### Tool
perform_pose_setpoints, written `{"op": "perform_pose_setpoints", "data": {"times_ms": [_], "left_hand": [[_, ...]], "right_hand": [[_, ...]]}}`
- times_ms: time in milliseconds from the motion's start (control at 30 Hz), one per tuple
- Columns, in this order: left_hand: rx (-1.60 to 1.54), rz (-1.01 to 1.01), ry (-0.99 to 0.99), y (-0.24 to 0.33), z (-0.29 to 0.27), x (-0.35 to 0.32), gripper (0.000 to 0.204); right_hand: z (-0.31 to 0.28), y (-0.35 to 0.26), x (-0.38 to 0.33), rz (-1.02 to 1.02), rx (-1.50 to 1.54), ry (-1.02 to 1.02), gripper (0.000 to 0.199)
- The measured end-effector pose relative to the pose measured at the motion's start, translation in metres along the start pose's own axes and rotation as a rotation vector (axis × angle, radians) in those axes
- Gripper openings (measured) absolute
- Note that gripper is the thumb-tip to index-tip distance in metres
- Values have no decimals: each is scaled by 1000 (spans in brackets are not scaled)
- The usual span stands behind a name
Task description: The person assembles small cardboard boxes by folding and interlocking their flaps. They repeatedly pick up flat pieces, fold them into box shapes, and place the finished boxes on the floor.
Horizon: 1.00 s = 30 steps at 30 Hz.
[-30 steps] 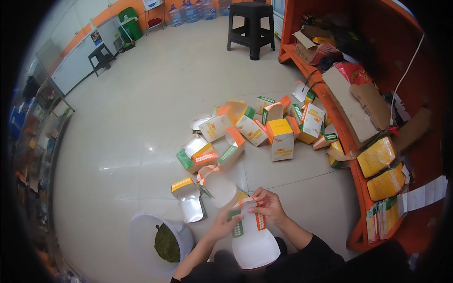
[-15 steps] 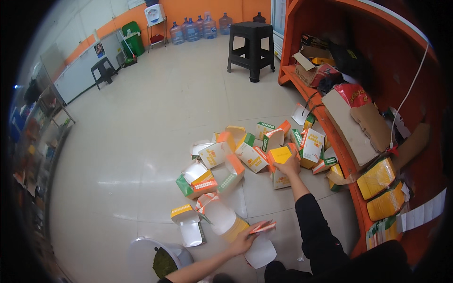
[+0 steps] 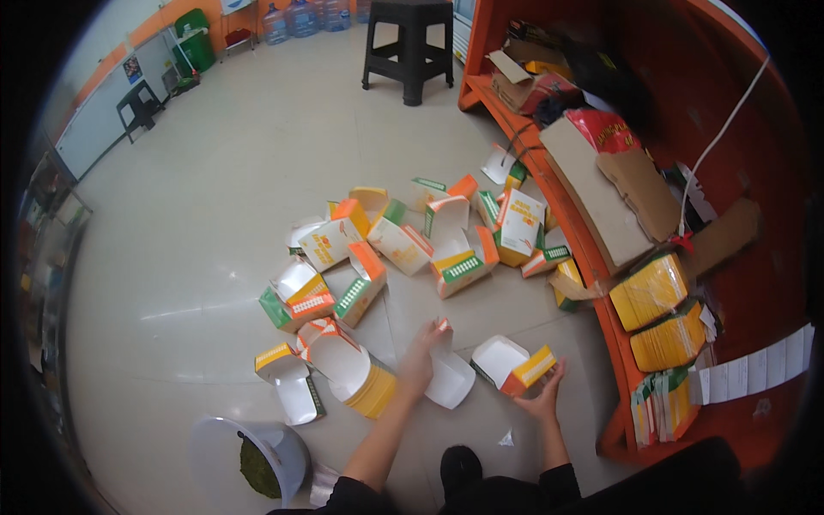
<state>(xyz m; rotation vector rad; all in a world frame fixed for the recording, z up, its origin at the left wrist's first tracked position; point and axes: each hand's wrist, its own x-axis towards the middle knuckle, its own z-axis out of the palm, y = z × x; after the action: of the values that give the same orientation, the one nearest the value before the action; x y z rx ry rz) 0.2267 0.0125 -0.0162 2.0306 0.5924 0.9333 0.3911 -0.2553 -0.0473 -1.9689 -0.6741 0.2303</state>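
My left hand (image 3: 418, 367), blurred by motion, grips the orange-edged end of a paper food box (image 3: 451, 380) whose white inside faces up. To its right, my right hand (image 3: 547, 400) has its thumb and fingers around the yellow and orange side of another opened food box (image 3: 499, 359). Close to the left hand's left side lies a nested stack of yellow cartons (image 3: 365, 388) with a white inner face. A single open box (image 3: 292, 390) sits left of that stack. Beyond my hands is a loose pile of opened orange, green and yellow boxes (image 3: 403, 245).
A pale bucket (image 3: 296, 455) with something dark green in it stands at lower left. Along the right runs an orange shelf (image 3: 592, 292), holding flattened cardboard (image 3: 592, 202) and wrapped yellow carton bundles (image 3: 648, 292). A black stool (image 3: 410, 51) stands at the back.
My right hand has come back from the pile and is now on an open box near me. The left hand has moved slightly away from me. The whole view has shifted.
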Motion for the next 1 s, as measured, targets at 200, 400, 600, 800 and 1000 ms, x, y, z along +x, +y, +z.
{"op": "perform_pose_setpoints", "data": {"times_ms": [200, 400, 600, 800, 1000], "left_hand": [[145, -149, -49, 23, -16, -9, 52], [-21, -309, 81, 39, -19, -30, 45], [-33, -244, 71, 34, 2, -54, 45], [-12, -249, 146, 22, 4, -59, 46], [-41, -236, 110, 17, 6, -61, 47]], "right_hand": [[-12, -14, -55, 106, -329, -154, 127], [-5, -89, -32, 363, -721, -238, 130], [34, -86, 10, 588, -989, -659, 132], [-6, -46, -20, 646, -1047, -743, 115], [19, -50, -27, -2, -106, -306, 99]]}}
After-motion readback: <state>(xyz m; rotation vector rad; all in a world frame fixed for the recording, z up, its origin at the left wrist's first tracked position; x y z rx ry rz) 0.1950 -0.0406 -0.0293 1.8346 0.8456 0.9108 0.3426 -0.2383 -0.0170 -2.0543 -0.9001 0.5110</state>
